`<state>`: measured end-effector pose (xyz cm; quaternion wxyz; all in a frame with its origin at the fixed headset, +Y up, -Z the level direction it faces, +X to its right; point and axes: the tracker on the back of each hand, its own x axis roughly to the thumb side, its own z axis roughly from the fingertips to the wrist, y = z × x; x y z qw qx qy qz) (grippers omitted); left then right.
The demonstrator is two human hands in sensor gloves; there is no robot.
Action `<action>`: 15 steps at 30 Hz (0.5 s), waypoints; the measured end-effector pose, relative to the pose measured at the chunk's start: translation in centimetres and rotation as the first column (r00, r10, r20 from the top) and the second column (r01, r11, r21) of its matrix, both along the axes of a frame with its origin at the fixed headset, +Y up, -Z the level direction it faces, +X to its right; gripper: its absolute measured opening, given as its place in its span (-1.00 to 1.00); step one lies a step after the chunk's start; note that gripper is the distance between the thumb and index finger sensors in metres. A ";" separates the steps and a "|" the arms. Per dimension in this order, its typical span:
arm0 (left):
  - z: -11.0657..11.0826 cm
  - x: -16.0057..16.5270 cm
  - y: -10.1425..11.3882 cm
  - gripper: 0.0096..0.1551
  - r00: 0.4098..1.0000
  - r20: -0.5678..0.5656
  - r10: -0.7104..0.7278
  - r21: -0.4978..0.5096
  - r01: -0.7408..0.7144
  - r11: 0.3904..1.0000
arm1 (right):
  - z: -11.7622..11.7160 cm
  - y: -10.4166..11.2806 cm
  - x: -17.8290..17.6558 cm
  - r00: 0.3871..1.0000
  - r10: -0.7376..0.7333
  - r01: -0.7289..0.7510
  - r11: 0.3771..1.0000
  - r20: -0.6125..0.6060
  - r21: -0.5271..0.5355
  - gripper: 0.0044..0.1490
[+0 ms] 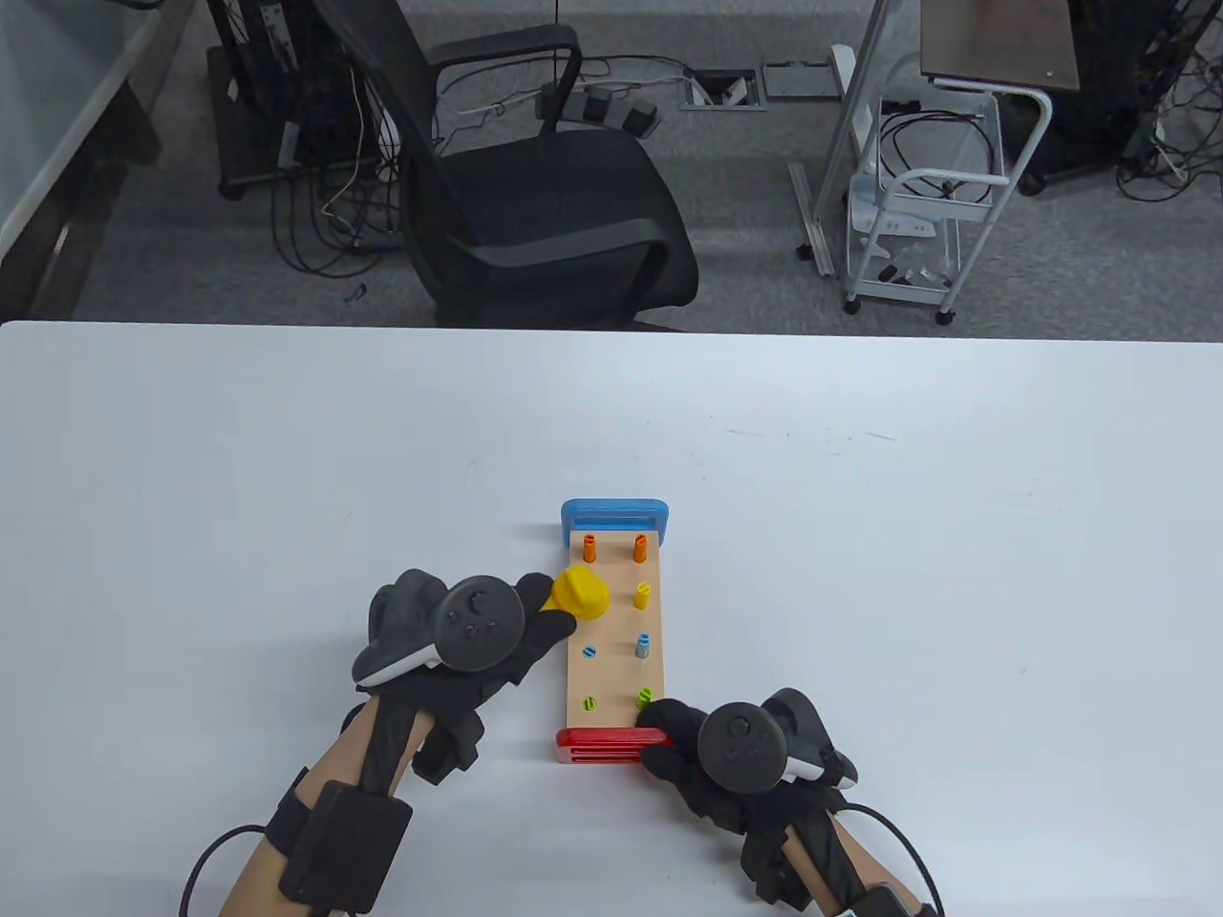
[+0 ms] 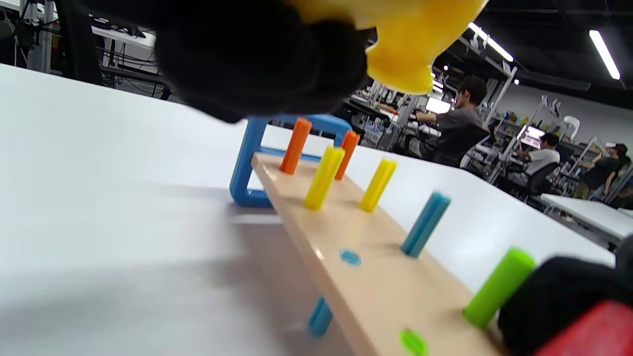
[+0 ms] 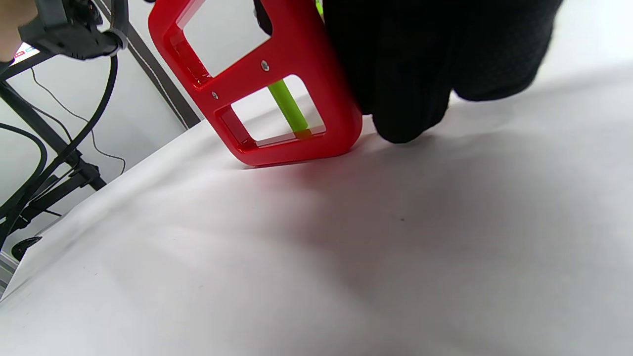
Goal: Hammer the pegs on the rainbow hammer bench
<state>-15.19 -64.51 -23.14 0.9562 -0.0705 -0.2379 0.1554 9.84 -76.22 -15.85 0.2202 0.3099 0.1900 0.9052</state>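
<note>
Table view: wooden peg bench with a blue end frame and a red end frame lies lengthwise on the white worktop, between the two hands. Left hand sits just beside the bench's left edge, gripping a yellow plastic hammer whose head hangs over the board near the orange pegs. Right hand holds the red end frame at the near right corner, fingers touching it. Hammer handle hidden under the glove.

Left wrist view: yellow hammer head at top edge, above the board and apart from it, partly cut off; black glove blurred around it. Orange, yellow, blue and green pegs stand proud; one blue peg and one green peg sit flush.

Right wrist view: gloved fingers press against the red frame, which rests on the worktop. One green peg shaft shows through the frame opening. Board itself out of sight.
</note>
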 end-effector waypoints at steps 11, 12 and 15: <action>-2.7 1.3 -2.4 -0.20 0.984 -0.046 -0.172 -0.070 0.169 0.983 | 0.0 0.0 0.0 1.000 0.001 -0.001 1.000 -0.004 0.000 -0.21; -2.6 1.4 -1.3 -0.20 0.966 -0.013 -0.260 -0.136 0.256 0.957 | -0.1 0.0 0.0 1.000 -0.001 0.001 1.000 -0.005 -0.001 -0.21; -2.1 1.4 0.7 -0.20 0.984 -0.041 -0.172 0.025 0.173 0.985 | -0.1 0.0 0.0 1.000 -0.001 0.001 1.000 -0.005 -0.001 -0.21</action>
